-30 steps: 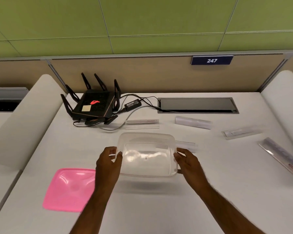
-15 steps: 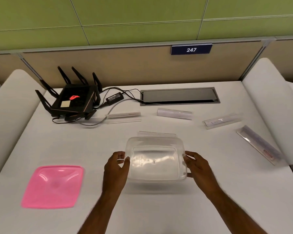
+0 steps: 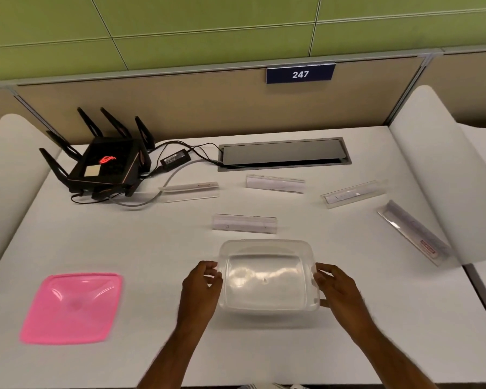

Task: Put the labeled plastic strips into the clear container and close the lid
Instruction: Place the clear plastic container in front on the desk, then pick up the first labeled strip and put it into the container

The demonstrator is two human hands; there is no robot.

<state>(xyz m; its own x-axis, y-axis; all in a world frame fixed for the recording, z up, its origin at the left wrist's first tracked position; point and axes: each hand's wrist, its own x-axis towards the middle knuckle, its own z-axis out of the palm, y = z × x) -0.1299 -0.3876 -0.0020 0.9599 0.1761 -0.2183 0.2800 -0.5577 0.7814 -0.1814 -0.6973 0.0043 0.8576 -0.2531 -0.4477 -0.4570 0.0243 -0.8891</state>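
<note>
Head view: both hands, left hand and right hand, grip the sides of the empty clear plastic container on the white desk. What look like five labeled clear strips lie beyond it, unpacked. The pink square lid rests apart, left.

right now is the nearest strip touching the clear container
Apart. The head view shows bare table between the nearest strip and the clear container's far rim.

Pink lid, black router
</note>
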